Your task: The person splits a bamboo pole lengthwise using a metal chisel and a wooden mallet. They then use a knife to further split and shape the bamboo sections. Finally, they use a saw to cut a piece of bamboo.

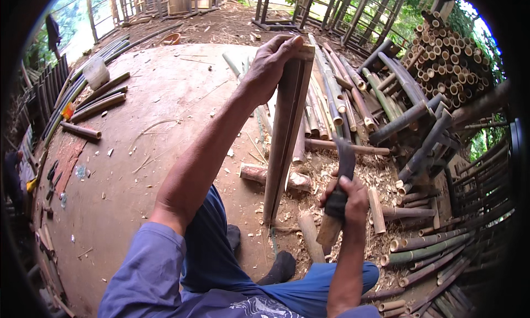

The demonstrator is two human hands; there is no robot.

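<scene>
My left hand (270, 64) is closed round the upper end of a split bamboo piece (284, 130), which stands upright, slightly tilted, in front of me. A dark lengthwise gap runs down the bamboo, and its lower end rests near the ground. In my right hand (355, 199) is a machete (346, 162), gripped by its wooden handle, which has a black wrap. Its curved dark blade points up and is somewhat blurred; it stays apart from the bamboo, to the right. Behind the bamboo's lower part lies a short, pale, chipped log (254, 173).
Wood chips (326, 177) cover the ground around the log. Bamboo poles (331, 92) lie beyond, with a stack of cut bamboo (447, 59) at far right. More bamboo lengths (430, 246) lie at near right. At left are dark poles (102, 105) and a whitish container (96, 73).
</scene>
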